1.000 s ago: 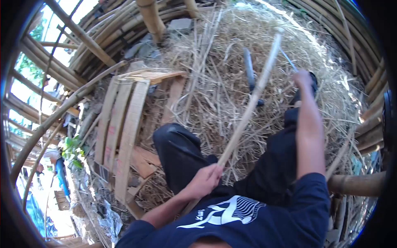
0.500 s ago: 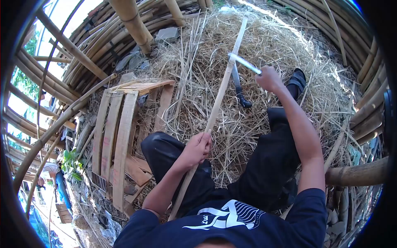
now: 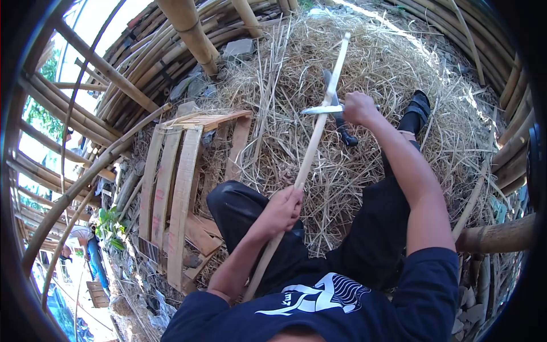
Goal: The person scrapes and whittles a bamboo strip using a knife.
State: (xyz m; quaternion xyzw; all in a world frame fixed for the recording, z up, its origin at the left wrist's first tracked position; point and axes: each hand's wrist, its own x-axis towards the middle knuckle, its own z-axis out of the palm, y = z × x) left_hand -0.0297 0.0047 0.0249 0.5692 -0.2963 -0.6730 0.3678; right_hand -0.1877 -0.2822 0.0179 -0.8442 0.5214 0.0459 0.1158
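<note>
My left hand (image 3: 284, 210) is closed around a long pale bamboo strip (image 3: 310, 153), which runs from my lap up and away over the shavings. In my right hand (image 3: 360, 108) is a knife (image 3: 315, 110), its bright blade lying across the upper part of the strip. The knife's handle is mostly hidden by my fingers. Under the strip, another blade with a dark curved handle (image 3: 345, 134) lies on the pile of shavings (image 3: 387, 74). My legs are spread on both sides of the strip.
A slatted wooden crate (image 3: 185, 208) stands at my left. Stacked bamboo poles (image 3: 137, 68) line the back left, with an upright pole (image 3: 191, 37) before them. A thick bamboo pole (image 3: 496, 235) juts in from the right. Another person (image 3: 94, 256) is at far left.
My right hand has brought the knife lower along the strip, and its blade now lies more level across it. My left hand keeps its grip. The view has shifted slightly.
</note>
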